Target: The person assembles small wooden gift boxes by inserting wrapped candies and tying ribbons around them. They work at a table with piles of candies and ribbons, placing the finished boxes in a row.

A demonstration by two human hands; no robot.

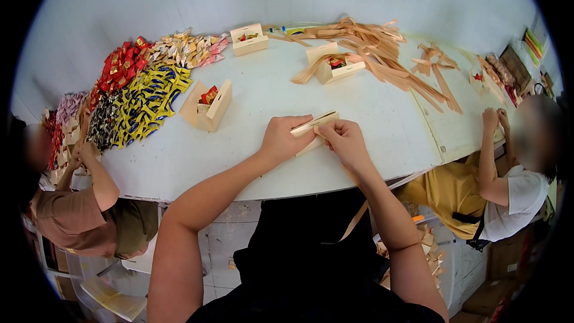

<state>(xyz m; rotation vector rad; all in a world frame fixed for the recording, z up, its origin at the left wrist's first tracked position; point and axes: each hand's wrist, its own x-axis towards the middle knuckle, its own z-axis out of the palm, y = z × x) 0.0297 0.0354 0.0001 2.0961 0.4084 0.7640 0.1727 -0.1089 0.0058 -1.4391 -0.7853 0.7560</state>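
As your two hands meet on the box, it slants right in front of you, over the near side of the table; whether its base touches down, I can't tell. Your left hand is clamped around one end, your right hand pinches the other, thumb and finger by the slotted top. A tan strip hangs past the table's edge; whether your right fingers grip it too, I can't tell.

Light, by the look of it! Thin, stiff panels, dry enough not to slip, but likely to crack under a hard squeeze; the ends look the surest hold, the slot the weakest.

And outward: the white tabletop spreads wide and lightly speckled, a filled box to the left, two far boxes beyond. Red packets and yellow packets heap up left, the strip pile sprawls right. Pale wall behind, a brown-shirted person left, a white-shirted person right, floor below!
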